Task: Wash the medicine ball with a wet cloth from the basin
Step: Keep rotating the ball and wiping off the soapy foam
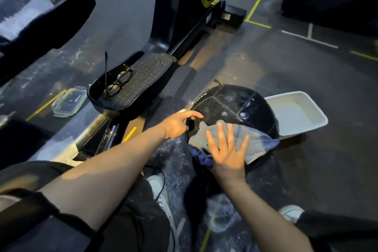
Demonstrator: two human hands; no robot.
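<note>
Pressing a grey cloth flat-fingered against the black medicine ball on the gym floor, the right hand works while the left hand steadies the ball's side with loosely extended fingers. A white basin sits just behind; open floor lies right. An elliptical pedal holding eyeglasses crowds the left, the ball's underside hidden.

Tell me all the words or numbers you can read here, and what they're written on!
"FITNESS": raised letters along the black pedal of the exercise machine, where the glasses lie.
Pale letters on the upper left of the medicine ball: only a bit shows, too small to read.
A small label on the machine's base, under the yellow-rimmed wheel: too blurred to read.
The basin, cloth and lidded plastic box show no writing.
</note>
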